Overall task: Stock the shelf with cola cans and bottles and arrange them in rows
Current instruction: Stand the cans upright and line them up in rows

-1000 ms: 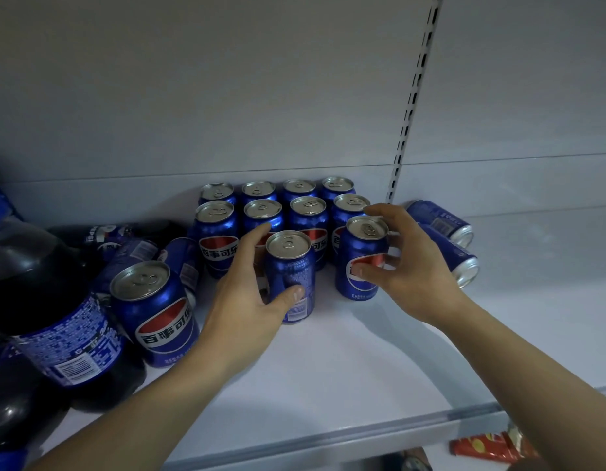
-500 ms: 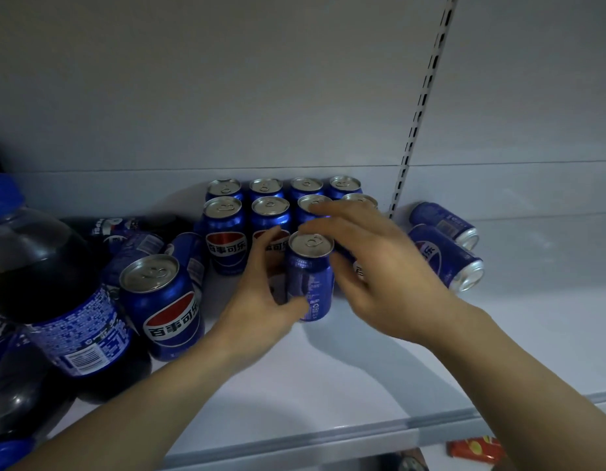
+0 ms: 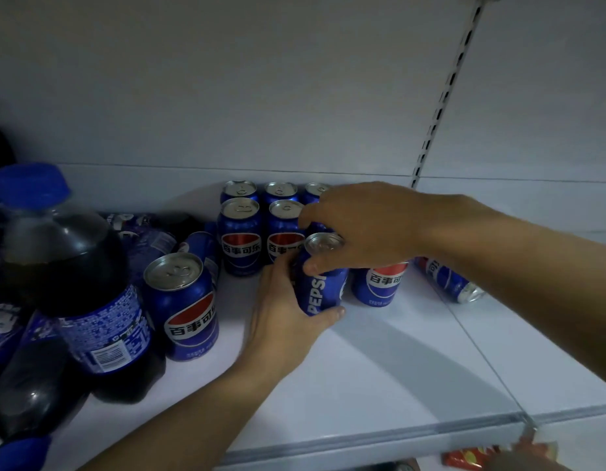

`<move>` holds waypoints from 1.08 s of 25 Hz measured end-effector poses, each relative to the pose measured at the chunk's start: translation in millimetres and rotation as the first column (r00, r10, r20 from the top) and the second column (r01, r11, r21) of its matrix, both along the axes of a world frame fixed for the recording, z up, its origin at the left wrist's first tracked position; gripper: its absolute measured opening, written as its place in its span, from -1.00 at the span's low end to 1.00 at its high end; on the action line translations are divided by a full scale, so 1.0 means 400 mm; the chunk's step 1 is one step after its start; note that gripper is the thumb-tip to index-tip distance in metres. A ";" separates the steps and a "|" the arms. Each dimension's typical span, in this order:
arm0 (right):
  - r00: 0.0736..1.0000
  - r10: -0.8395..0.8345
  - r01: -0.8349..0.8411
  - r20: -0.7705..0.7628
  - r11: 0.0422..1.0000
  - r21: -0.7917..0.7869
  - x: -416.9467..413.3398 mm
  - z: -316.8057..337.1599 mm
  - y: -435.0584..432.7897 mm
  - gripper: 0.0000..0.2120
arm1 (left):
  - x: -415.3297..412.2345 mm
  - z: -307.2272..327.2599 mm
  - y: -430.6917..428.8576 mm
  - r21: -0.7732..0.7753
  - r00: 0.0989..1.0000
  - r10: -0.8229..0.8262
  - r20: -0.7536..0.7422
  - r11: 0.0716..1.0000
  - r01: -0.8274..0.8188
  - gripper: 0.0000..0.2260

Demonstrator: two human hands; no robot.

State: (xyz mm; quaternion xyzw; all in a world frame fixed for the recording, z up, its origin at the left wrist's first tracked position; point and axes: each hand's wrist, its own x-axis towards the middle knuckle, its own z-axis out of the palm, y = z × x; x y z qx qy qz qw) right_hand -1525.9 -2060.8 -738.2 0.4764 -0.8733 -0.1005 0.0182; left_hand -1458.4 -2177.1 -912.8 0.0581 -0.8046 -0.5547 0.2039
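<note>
On the white shelf [image 3: 380,375] several blue cola cans [image 3: 242,239] stand upright in rows against the back wall. My left hand [image 3: 281,321] grips a blue can marked PEPSI [image 3: 320,283] from its left side and below, thumb under its base. My right hand [image 3: 359,229] reaches over from the right and holds the same can near its top rim, thumb on its front. Another upright can [image 3: 381,283] stands just right of it, partly hidden by my right hand.
A single can [image 3: 182,304] stands apart at the left, next to a large upright cola bottle [image 3: 74,283] and other bottles lying down. One can [image 3: 451,282] lies on its side at the right, behind my right forearm. A slotted upright [image 3: 441,96] runs up the back wall.
My right hand left the right-hand can and moved left onto the can my left hand holds. That can has been turned, showing its PEPSI lettering. The view shifted left.
</note>
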 end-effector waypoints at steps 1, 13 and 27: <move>0.994 0.020 -0.021 0.110 1.000 0.008 -0.007 0.012 0.007 -0.58 | 0.001 -0.002 -0.001 -0.011 1.000 0.003 -0.013 1.000 -0.003 -0.26; 0.987 -0.074 0.153 0.141 0.690 -0.708 -0.016 -0.035 0.096 -0.70 | 0.014 0.014 -0.003 0.001 0.999 -0.033 -0.015 0.999 0.033 -0.49; 0.756 0.028 0.624 0.654 0.274 -0.732 -0.033 -0.336 0.259 -0.21 | -0.011 0.027 0.015 -0.075 0.999 -0.052 0.002 0.996 0.052 -0.50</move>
